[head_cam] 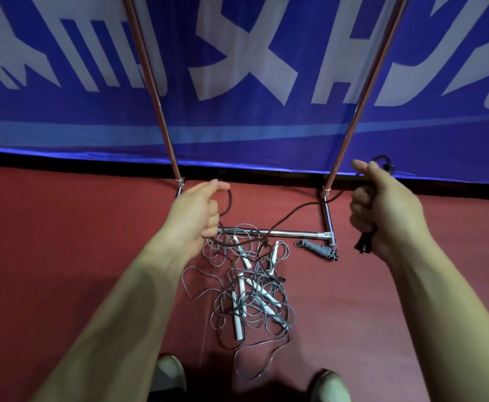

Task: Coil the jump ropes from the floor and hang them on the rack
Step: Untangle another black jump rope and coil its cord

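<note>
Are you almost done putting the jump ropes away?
Not nearly. Nothing hangs on the visible part of the rack. One grey bundle lies wound by its base. The left hand and right hand hold the dark rope. The tangled grey pile waits on the floor.

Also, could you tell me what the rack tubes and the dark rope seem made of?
The rack tubes: likely chromed or polished metal, judging by bright mirror-like glints. The dark rope: seemingly twisted or braided cord, matte, with ribbed texture; fibre unclear.
</note>
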The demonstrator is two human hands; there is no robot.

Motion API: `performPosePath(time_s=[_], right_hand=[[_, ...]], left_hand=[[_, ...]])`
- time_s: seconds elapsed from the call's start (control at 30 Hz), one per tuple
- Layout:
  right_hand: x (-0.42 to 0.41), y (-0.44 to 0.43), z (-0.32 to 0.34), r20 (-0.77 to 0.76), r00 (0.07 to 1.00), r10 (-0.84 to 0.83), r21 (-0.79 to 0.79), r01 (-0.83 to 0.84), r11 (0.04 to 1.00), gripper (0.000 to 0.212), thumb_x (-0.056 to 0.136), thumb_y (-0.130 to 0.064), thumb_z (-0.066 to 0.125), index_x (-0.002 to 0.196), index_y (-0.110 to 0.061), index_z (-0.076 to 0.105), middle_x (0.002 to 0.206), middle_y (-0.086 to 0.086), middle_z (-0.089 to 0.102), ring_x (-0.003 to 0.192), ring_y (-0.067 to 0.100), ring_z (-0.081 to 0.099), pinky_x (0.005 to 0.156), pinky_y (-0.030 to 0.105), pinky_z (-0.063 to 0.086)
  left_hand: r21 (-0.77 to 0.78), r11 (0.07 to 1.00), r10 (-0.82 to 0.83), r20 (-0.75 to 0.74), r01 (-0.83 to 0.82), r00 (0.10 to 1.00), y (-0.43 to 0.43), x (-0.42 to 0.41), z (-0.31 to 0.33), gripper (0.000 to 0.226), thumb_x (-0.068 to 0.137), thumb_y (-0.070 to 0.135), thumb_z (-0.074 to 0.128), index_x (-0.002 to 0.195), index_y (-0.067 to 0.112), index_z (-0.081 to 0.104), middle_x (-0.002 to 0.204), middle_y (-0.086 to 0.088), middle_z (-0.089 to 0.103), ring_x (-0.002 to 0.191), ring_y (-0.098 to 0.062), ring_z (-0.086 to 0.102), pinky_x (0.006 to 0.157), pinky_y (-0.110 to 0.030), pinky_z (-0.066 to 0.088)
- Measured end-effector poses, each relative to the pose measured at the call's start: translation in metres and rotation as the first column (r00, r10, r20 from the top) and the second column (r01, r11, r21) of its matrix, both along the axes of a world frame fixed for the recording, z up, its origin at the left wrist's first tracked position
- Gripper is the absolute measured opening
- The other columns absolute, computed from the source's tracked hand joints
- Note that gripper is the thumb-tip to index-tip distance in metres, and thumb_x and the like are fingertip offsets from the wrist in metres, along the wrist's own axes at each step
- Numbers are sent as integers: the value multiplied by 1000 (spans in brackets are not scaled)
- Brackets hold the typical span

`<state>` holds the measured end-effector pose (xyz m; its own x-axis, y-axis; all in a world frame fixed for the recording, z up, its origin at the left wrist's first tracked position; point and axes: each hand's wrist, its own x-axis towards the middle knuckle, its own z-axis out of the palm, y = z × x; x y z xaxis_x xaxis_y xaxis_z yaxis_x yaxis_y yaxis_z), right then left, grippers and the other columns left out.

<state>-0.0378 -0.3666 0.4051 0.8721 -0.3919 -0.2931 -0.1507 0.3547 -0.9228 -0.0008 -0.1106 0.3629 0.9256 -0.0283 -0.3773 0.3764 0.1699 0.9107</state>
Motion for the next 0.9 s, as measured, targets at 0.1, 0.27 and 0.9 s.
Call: performPosePath(time_s=[0.1,0.27,0.9], right_hand=[[-2,0,-3,-45,999,1,-52,-3,999,12,103,-28,50,93,-22,53,56,-1,27,38,8,19,37,16,15],[-2,0,-9,-54,998,31,-229,-42,972,14,103,-22,50,112,-29,57,65,7,40,40,9,26,42,19,17],[-20,6,-42,-212,853,477,-964,-261,39,68,99,-13,45,153,-47,23,161,-1,28,153,18,15,118,59,21]], left_hand=[[9,1000,30,-13,-30,999,6,1,4,25,107,25,44,118,17,65,45,11,17,36,-4,13,36,-15,9],[-43,999,24,5,-24,1000,5,1,8,29,109,32,41,132,33,59,49,11,18,38,-4,14,34,-16,12],[84,994,-78,113,69,991,11,-9,-6,33,109,34,41,138,41,53,62,1,55,41,-7,32,36,-15,18]])
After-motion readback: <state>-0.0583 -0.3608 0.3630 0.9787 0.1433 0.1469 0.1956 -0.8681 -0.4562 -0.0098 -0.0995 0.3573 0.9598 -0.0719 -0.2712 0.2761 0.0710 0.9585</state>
